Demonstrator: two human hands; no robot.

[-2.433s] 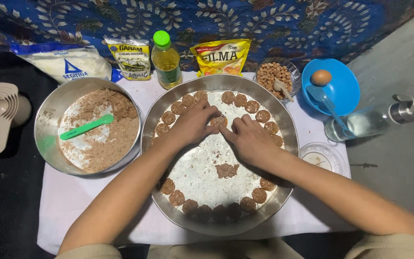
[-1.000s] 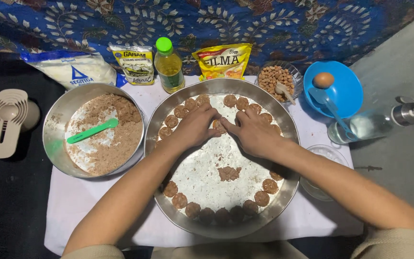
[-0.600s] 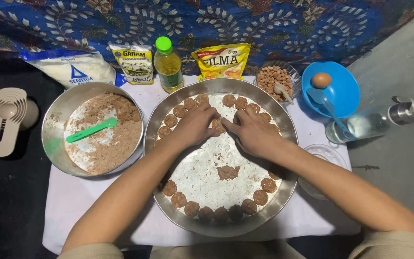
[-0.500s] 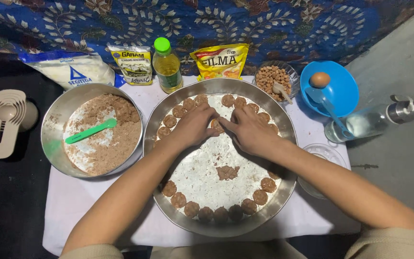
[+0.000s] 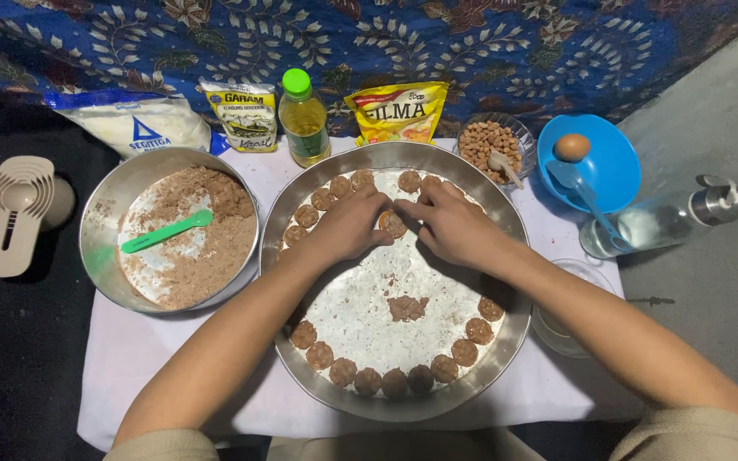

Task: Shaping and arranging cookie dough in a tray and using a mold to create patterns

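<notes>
Both hands meet over the far half of the round metal tray [image 5: 506, 341], left hand [image 5: 348, 226] and right hand [image 5: 454, 229] pinching one brown dough ball [image 5: 393, 224] between curled fingertips. The ball is mostly covered, so its shape is hard to tell. The forearms hide parts of the ring of balls along the tray's rim.

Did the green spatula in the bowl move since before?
No. The green spatula lies at the same slant on the brown mix, inside the smaller metal bowl, handle end toward the big tray, as earlier. Only the camera shifted slightly.
</notes>
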